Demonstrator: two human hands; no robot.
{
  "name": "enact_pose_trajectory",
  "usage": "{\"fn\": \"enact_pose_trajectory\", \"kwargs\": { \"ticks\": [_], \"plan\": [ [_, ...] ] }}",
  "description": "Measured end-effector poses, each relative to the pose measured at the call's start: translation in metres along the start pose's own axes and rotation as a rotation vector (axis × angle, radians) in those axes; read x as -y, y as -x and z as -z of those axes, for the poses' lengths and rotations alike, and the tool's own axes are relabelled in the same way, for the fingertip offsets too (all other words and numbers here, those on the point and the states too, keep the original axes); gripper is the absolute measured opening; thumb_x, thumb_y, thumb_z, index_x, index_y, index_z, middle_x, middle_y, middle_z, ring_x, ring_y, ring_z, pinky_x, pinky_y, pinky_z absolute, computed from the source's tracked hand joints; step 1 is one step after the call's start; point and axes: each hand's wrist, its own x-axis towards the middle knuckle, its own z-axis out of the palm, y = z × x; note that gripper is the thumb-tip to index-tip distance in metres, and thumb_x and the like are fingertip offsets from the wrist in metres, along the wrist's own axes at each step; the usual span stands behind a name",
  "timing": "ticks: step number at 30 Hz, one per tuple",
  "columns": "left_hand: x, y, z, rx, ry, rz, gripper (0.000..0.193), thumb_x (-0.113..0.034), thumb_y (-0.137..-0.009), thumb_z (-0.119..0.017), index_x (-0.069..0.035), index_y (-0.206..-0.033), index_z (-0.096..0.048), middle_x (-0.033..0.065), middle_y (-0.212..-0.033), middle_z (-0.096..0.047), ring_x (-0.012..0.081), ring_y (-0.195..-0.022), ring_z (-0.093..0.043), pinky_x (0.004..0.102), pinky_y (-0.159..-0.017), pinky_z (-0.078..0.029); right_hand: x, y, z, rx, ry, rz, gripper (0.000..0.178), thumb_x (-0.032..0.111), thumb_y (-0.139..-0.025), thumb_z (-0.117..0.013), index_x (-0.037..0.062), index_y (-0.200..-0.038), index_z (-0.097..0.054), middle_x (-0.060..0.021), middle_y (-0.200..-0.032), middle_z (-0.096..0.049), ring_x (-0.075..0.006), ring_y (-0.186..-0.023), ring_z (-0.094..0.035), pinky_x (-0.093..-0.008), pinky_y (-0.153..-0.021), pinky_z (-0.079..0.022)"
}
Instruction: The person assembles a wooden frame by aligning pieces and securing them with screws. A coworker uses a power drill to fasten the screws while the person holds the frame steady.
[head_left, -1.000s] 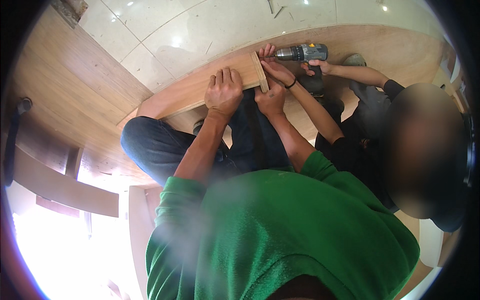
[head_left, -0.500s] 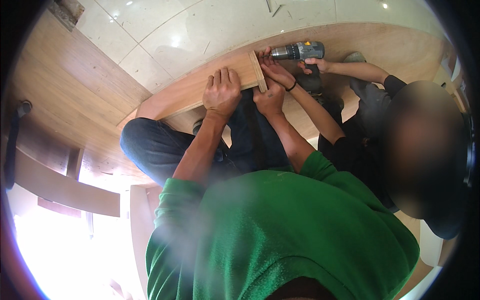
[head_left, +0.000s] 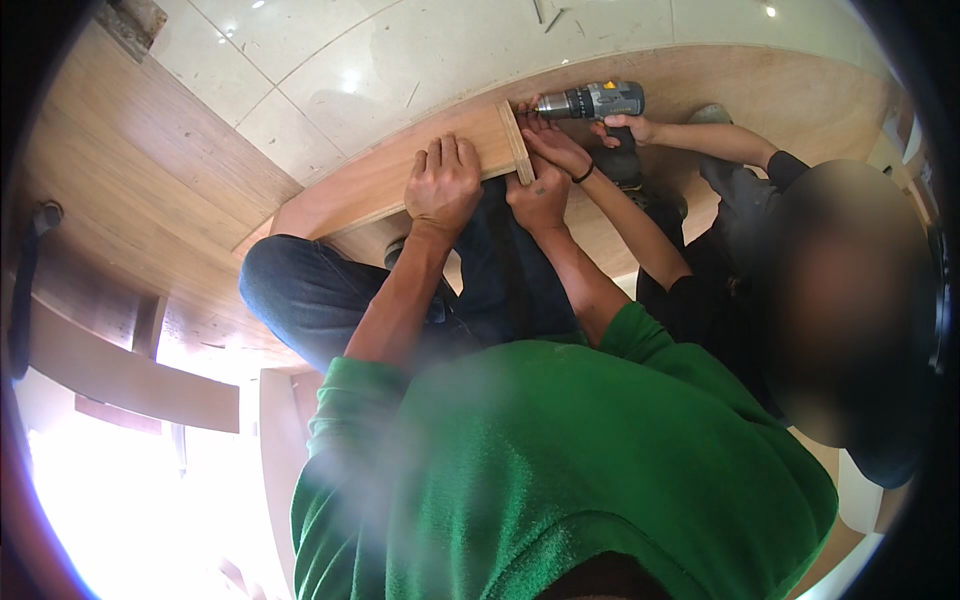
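Observation:
A long wooden board point(head_left: 390, 172) lies across in front of me, with a narrow upright wooden end piece point(head_left: 515, 143) at its right end. My left hand point(head_left: 443, 188) holds the board, its bent fingers over the upper face; the thumb is hidden. At the joint, my right hand point(head_left: 540, 198) is closed around the lower part of the end piece. Just beyond it, a co-worker's hand point(head_left: 556, 148) reaches to the end piece's outer side. The co-worker's other hand point(head_left: 632, 129) grips a grey and black cordless drill point(head_left: 605, 100), its chuck pointing left at that side.
My bent jeans-clad leg point(head_left: 300, 290) is under the board's left part. A wide wooden panel point(head_left: 150, 150) extends to the left. Pale floor tiles point(head_left: 340, 80) lie beyond, with thin metal pieces point(head_left: 548, 18) on them. The co-worker in black point(head_left: 720, 310) sits close on my right.
The co-worker's drill has shifted slightly left, closer to the end piece. My hands and the board stay in place.

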Motion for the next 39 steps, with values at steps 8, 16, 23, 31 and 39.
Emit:
{"fn": "enact_pose_trajectory", "kwargs": {
  "ticks": [8,16,23,31,39],
  "plan": [
    [-0.002,-0.004,0.003,-0.041,-0.006,-0.014,0.021,-0.01,-0.084,-0.068,0.002,-0.1,-0.071,0.0221,-0.109,-0.079,0.0341,-0.1,-0.08,0.0466,-0.086,-0.065,-0.003,0.0,0.003,0.03,-0.002,0.007,0.058,0.003,-0.081,-0.081,-0.0059,-0.137,-0.075,-0.0282,-0.148,-0.07,-0.0436,-0.142,-0.066,-0.0486,-0.121,-0.05],
    [-0.003,-0.005,0.004,-0.036,-0.01,-0.018,0.019,-0.009,-0.085,-0.068,0.002,-0.099,-0.071,0.0223,-0.109,-0.079,0.0351,-0.101,-0.08,0.0466,-0.087,-0.065,0.002,-0.004,0.006,-0.016,0.053,0.083,0.059,0.004,-0.082,-0.08,-0.0042,-0.14,-0.074,-0.0286,-0.147,-0.071,-0.0444,-0.139,-0.067,-0.048,-0.118,-0.052],
    [0.002,-0.002,0.002,-0.061,-0.003,-0.013,0.017,-0.008,-0.082,-0.067,0.001,-0.096,-0.07,0.0206,-0.106,-0.078,0.033,-0.095,-0.078,0.0439,-0.083,-0.064,0.001,0.003,-0.003,0.025,0.042,-0.05,0.053,0.011,-0.083,-0.083,-0.0037,-0.134,-0.076,-0.0307,-0.115,-0.079,-0.0486,-0.111,-0.078,-0.0491,-0.094,-0.063],
    [0.004,-0.001,0.0,-0.098,0.002,-0.033,0.017,-0.009,-0.078,-0.071,-0.002,-0.094,-0.07,0.0142,-0.09,-0.072,0.0306,-0.084,-0.074,0.0416,-0.08,-0.062,0.004,0.004,-0.007,0.008,-0.075,-0.167,0.049,0.014,-0.087,-0.081,0.0027,-0.134,-0.078,-0.0273,-0.109,-0.081,-0.0454,-0.108,-0.079,-0.0486,-0.092,-0.063],
    [0.004,0.001,0.003,0.037,0.174,0.038,0.027,-0.013,-0.076,-0.078,-0.006,-0.102,-0.073,0.014,-0.103,-0.077,0.0298,-0.099,-0.076,0.0447,-0.086,-0.061,-0.002,0.003,-0.011,0.046,-0.071,-0.209,0.042,0.015,-0.086,-0.081,0.0044,-0.126,-0.082,-0.0279,-0.106,-0.08,-0.0478,-0.105,-0.078,-0.0508,-0.09,-0.062]
  ]
}}
